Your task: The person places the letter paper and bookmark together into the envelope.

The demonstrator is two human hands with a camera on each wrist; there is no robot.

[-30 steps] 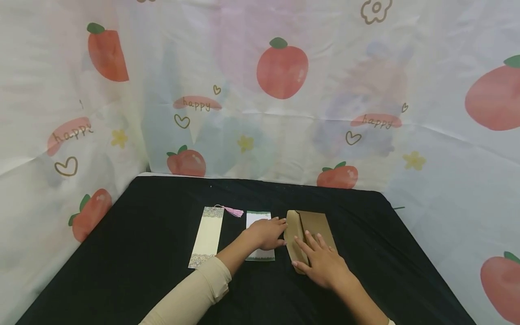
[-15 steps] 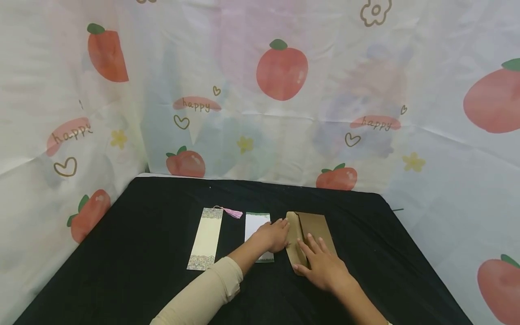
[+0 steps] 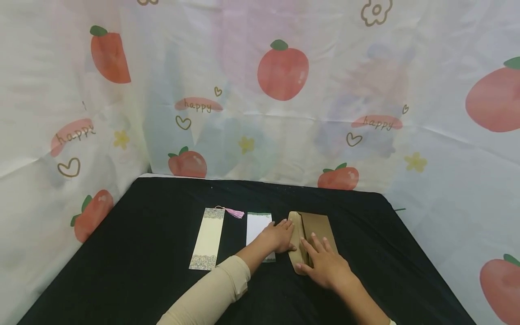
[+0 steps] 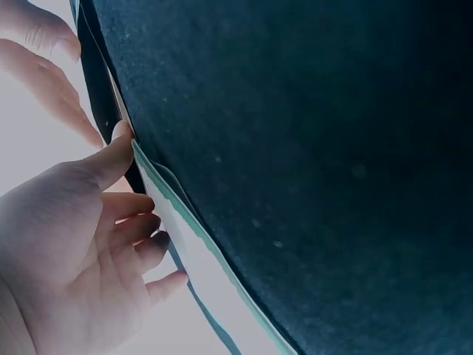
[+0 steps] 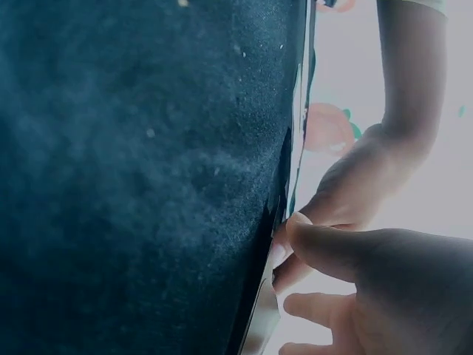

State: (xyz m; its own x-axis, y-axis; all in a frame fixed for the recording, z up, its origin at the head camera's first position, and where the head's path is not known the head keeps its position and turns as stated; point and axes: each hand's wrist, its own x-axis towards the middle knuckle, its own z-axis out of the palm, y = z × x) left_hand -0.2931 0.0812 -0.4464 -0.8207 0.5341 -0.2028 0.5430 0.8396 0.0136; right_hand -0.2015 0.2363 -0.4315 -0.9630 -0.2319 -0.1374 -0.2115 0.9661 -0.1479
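A brown paper envelope point(image 3: 321, 223) lies on the black cloth, its flap point(image 3: 295, 230) spread toward the left. My right hand point(image 3: 328, 266) rests on the envelope, fingers straight and spread across the body and the flap's fold. My left hand point(image 3: 280, 237) reaches in from the left, with extended fingers touching the flap's left side. Under the left wrist, a white card point(image 3: 257, 225) with green edges is partly covered. In the left wrist view, the left hand point(image 4: 81, 259) shows relaxed fingers beside the card. The right hand point(image 5: 355, 274) has its thumb close to the left hand's fingertips.
A cream bookmark point(image 3: 206, 239) with patterned ends lies left of the card, its pink tassel point(image 3: 234, 213) trailing right. Black cloth point(image 3: 122, 271) covers the table. A fruit-printed curtain point(image 3: 227, 58) encloses the back and sides.
My left hand has moved slightly right, from over the card and the flap's edge further onto the flap. My right hand stays on the envelope with hardly any shift.
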